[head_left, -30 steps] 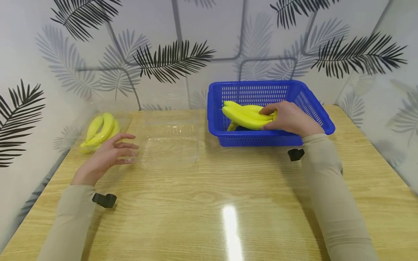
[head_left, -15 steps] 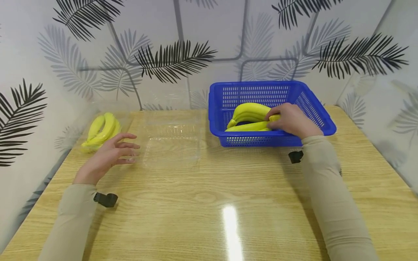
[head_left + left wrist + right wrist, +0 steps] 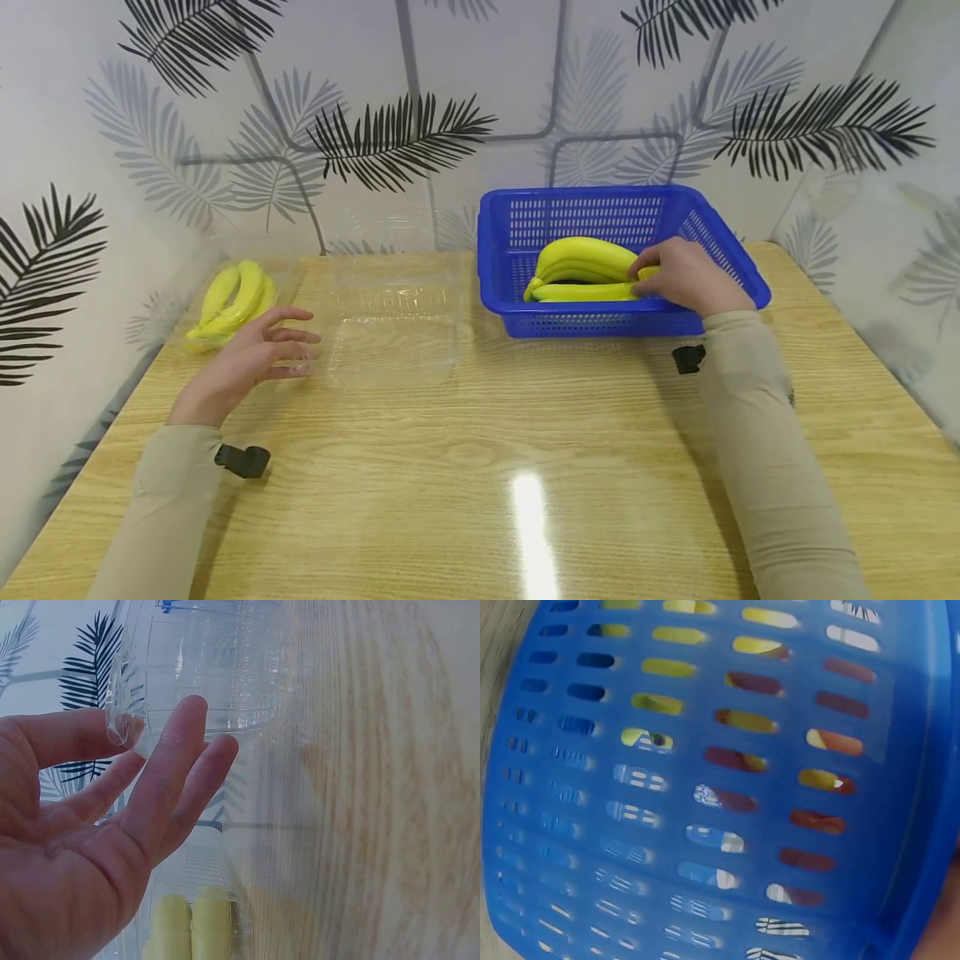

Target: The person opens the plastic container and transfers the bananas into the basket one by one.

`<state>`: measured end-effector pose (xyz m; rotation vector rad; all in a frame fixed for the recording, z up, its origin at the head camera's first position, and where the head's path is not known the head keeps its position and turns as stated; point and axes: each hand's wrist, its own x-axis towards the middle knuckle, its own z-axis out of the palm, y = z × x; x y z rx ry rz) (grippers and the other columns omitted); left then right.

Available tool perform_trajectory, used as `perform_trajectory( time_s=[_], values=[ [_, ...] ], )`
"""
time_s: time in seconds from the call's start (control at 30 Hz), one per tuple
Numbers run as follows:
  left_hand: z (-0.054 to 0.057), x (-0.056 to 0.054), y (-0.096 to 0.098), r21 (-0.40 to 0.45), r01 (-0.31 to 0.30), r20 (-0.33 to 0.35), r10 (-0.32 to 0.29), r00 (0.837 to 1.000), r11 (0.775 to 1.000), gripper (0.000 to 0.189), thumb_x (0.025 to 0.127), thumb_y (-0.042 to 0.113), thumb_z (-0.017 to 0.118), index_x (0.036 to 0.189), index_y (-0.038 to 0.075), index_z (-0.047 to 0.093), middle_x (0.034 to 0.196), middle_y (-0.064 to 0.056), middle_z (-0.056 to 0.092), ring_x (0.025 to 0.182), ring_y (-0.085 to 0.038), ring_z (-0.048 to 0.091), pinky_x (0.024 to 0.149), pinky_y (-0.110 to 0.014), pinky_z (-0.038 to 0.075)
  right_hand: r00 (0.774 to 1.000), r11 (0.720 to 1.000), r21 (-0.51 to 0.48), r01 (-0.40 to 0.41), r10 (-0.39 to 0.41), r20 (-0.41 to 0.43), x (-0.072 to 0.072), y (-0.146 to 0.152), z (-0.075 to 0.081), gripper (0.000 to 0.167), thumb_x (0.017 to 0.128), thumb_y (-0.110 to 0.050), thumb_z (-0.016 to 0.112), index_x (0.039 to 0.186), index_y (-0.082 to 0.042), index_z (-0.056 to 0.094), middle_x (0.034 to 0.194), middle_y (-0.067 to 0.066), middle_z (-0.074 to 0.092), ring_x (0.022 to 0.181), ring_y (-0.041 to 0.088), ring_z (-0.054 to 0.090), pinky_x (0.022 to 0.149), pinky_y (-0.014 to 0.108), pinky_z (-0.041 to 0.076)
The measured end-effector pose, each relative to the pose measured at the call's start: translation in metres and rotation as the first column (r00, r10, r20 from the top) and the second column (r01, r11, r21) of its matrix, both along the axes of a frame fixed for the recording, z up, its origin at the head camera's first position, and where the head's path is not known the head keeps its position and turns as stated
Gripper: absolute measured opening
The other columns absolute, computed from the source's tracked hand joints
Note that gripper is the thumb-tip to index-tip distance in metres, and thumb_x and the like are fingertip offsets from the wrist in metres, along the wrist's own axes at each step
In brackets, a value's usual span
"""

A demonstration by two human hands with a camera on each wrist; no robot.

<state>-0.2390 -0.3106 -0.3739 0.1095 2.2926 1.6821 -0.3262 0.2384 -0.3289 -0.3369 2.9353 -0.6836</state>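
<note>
My right hand pinches, fingers narrow, the right end of smooth, curved yellow bananas in the slotted blue plastic basket at the worktop's back edge; its wall blocks my right wrist view. My left hand, fingers loosely spread, nears a thin clear box. Wood grain gleams before a leaf-printed wall. Another clear box with bananas sits near the back left corner.

Between the left sleeve and the right sleeve, a low path lies open over the bench; farther back, the clear container and walled blue basket obstruct it.
</note>
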Motion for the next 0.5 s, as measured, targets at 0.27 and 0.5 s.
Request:
perform_trajectory(
  time_s=[0.27, 0.5],
  values=[
    [0.0001, 0.0008, -0.0005, -0.002, -0.003, 0.004, 0.003, 1.000, 1.000, 0.051, 0.100, 0.010, 0.058, 0.145, 0.009, 0.034, 0.141, -0.026, 0.042, 0.117, -0.033, 0.057, 0.089, -0.034, 0.055, 0.999, 1.000, 0.011, -0.001, 0.001, 0.032, 0.0008, 0.0039, 0.0018, 0.034, 0.089, -0.017, 0.071, 0.120, -0.002, 0.068, 0.125, 0.022, 0.061, 0.115, 0.038, 0.050, 0.098, 0.057, 0.040],
    [0.0004, 0.0007, 0.0001, -0.004, -0.001, 0.004, 0.001, 1.000, 1.000, 0.053, 0.100, 0.010, 0.057, 0.147, 0.008, 0.032, 0.142, -0.025, 0.042, 0.118, -0.033, 0.056, 0.089, -0.034, 0.054, 1.000, 1.000, -0.008, 0.003, -0.003, 0.012, 0.0031, 0.0059, 0.0068, 0.038, 0.090, -0.019, 0.069, 0.123, -0.002, 0.065, 0.122, 0.023, 0.062, 0.113, 0.038, 0.054, 0.092, 0.056, 0.045]
  ],
)
